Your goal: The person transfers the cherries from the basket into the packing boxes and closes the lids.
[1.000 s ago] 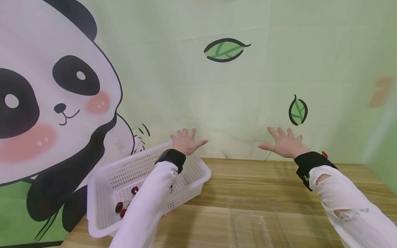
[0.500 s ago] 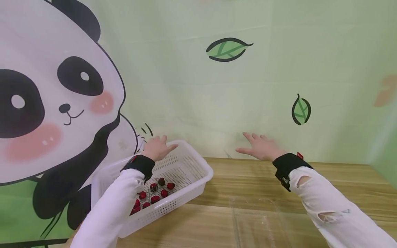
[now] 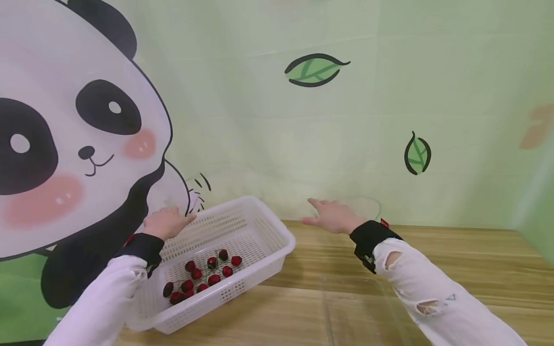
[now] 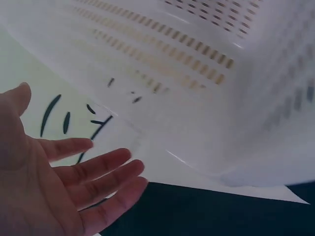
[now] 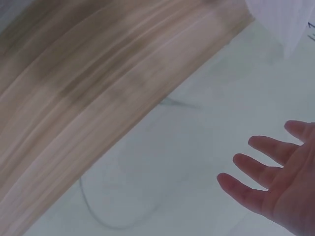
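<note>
Over on the wooden table (image 3: 450, 254), the white basket (image 3: 286, 244) has the cherries (image 3: 214, 279) in it, probably so they don't roll off. Left hand (image 3: 166, 223) is near its far side, right hand (image 3: 332, 217) past the other end, fingers spread, both holding nothing.

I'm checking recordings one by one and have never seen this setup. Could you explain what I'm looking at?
There is no robot here, only a person's bare left hand and right hand. The wide picture is taken from the head, looking forward and down; each of the other two is taken from one wrist, looking at that hand. On the wooden table stands a white basket with what look like red cherries inside. To its right is a faint clear plastic container. Behind hangs a panda-printed backdrop. Neither hand holds anything.
</note>
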A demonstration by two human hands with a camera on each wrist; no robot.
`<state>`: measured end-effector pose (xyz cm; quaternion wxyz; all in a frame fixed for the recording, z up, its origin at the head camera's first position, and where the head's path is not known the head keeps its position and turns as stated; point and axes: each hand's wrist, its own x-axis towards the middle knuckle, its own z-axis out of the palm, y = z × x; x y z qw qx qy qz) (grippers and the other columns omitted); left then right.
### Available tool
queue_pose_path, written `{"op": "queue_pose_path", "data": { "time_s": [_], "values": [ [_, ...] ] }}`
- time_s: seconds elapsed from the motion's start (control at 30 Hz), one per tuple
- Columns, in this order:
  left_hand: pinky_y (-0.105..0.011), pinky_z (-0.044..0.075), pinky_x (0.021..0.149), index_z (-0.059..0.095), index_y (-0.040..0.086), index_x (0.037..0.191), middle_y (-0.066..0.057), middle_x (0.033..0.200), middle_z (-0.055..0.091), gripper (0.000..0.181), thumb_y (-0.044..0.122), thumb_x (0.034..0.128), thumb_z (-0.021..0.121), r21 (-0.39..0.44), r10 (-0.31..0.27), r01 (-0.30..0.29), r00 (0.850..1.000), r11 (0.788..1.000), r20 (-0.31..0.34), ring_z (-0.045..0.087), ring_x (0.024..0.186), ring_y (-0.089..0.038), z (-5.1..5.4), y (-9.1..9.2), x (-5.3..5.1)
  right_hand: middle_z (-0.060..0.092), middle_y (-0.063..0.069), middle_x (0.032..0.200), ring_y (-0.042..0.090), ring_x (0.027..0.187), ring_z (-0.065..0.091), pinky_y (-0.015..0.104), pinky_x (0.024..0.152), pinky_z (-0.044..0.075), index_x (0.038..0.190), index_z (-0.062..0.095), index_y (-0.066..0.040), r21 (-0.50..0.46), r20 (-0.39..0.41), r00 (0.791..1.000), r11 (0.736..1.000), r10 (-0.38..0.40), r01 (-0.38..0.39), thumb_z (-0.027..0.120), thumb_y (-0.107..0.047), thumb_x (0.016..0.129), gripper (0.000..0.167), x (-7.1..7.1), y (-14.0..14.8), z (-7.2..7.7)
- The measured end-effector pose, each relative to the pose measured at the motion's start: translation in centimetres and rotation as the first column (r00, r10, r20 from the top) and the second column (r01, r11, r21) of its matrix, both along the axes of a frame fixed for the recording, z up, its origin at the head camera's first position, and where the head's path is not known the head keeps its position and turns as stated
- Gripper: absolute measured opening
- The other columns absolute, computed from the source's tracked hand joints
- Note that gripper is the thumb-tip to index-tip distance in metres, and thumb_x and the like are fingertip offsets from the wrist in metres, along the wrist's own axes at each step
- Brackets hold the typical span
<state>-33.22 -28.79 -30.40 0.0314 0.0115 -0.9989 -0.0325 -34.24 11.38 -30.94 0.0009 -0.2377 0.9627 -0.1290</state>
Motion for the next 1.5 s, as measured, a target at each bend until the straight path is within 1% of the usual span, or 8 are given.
{"op": "queue_pose_path", "data": {
  "time_s": [0.3, 0.47, 0.63, 0.93, 1.13, 1.23, 1.4, 1.5],
  "values": [
    [-0.05, 0.041, 0.064, 0.041, -0.02, 0.098, -0.026, 0.076, 0.049, 0.065, 0.043, 0.0867, 0.052, 0.017, 0.18, -0.182, 0.981, 0.983, 0.076, 0.049, 0.07, -0.039, -0.6, -4.0, 2.7, 0.058, 0.014, 0.108, 0.027, 0.096, 0.055, 0.039, 0.078, 0.042, 0.117, 0.055, 0.002, -0.041, 0.07, 0.995, 0.997, 0.065, -0.062, 0.045, -0.045, 0.091, 0.055, 0.8, -3.9, -1.1],
    [-0.052, 0.04, 0.07, 0.039, -0.021, 0.095, -0.027, 0.078, 0.048, 0.061, 0.038, 0.0869, 0.053, 0.049, 0.26, -0.265, 0.962, 0.963, 0.08, 0.049, 0.073, -0.04, -0.8, -4.7, 3.4, 0.055, 0.002, 0.07, 0.017, 0.06, 0.049, 0.03, 0.057, 0.039, 0.084, 0.062, -0.005, -0.089, 0.056, 0.995, 0.993, 0.08, -0.075, 0.052, -0.039, 0.09, 0.036, 1.2, -5.2, -1.8],
    [-0.054, 0.037, 0.075, 0.043, -0.021, 0.093, -0.027, 0.08, 0.05, 0.058, 0.036, 0.0859, 0.054, 0.069, 0.324, -0.331, 0.941, 0.941, 0.094, 0.049, 0.077, -0.041, -0.9, -4.9, 4.1, 0.051, -0.002, 0.061, 0.013, 0.053, 0.043, 0.027, 0.05, 0.033, 0.076, 0.062, -0.01, -0.084, 0.063, 0.996, 0.994, 0.071, -0.065, 0.054, -0.037, 0.089, 0.031, 1.4, -6.0, -2.2],
    [-0.046, 0.035, 0.084, 0.041, -0.018, 0.091, -0.027, 0.084, 0.047, 0.047, 0.025, 0.0822, 0.057, -0.001, 0.464, -0.481, 0.845, 0.877, 0.264, 0.046, 0.085, -0.037, -1.1, -4.6, 4.7, 0.051, -0.002, 0.065, 0.014, 0.056, 0.045, 0.029, 0.05, 0.036, 0.083, 0.058, -0.009, -0.013, 0.046, 0.999, 1.0, 0.025, -0.024, 0.054, -0.033, 0.089, 0.025, 1.6, -6.7, -2.6],
    [-0.037, 0.041, 0.075, 0.042, -0.018, 0.088, -0.023, 0.08, 0.045, 0.038, 0.019, 0.0844, 0.048, 0.051, 0.431, -0.465, 0.853, 0.884, 0.296, 0.047, 0.081, -0.034, -1.1, -4.6, 5.4, 0.047, -0.001, 0.061, 0.013, 0.051, 0.042, 0.027, 0.045, 0.033, 0.077, 0.057, -0.007, 0.026, -0.015, 0.999, 0.999, 0.042, -0.042, 0.055, -0.027, 0.09, 0.024, 1.4, -7.0, -2.8],
    [-0.028, 0.044, 0.064, 0.038, -0.018, 0.086, -0.022, 0.075, 0.045, 0.039, 0.02, 0.0853, 0.047, 0.08, 0.46, -0.5, 0.839, 0.862, 0.29, 0.051, 0.07, -0.027, -1.3, -4.5, 5.5, 0.048, -0.001, 0.061, 0.012, 0.049, 0.043, 0.026, 0.042, 0.033, 0.077, 0.058, -0.006, 0.02, -0.011, 0.999, 0.999, 0.033, -0.033, 0.055, -0.022, 0.089, 0.02, 1.4, -7.1, -2.8],
    [-0.019, 0.04, 0.05, 0.038, -0.015, 0.081, -0.016, 0.065, 0.045, 0.039, 0.022, 0.0869, 0.046, 0.082, 0.447, -0.483, 0.853, 0.872, 0.27, 0.046, 0.049, -0.015, -1.8, -4.4, 5.2, 0.052, 0.001, 0.062, 0.011, 0.044, 0.046, 0.024, 0.04, 0.034, 0.081, 0.059, -0.003, -0.019, 0.057, 0.998, 1.0, -0.011, 0.012, 0.056, -0.015, 0.087, 0.014, 1.5, -6.8, -2.6],
    [-0.019, 0.039, 0.048, 0.04, -0.014, 0.077, -0.014, 0.064, 0.045, 0.037, 0.022, 0.0866, 0.045, 0.071, 0.399, -0.431, 0.877, 0.899, 0.269, 0.044, 0.048, -0.014, -1.8, -4.3, 5.0, 0.053, 0.001, 0.063, 0.01, 0.043, 0.048, 0.023, 0.04, 0.035, 0.083, 0.059, -0.003, -0.013, 0.076, 0.997, 1.0, -0.019, 0.02, 0.057, -0.013, 0.086, 0.011, 1.5, -6.5, -2.3]
  ]
}}
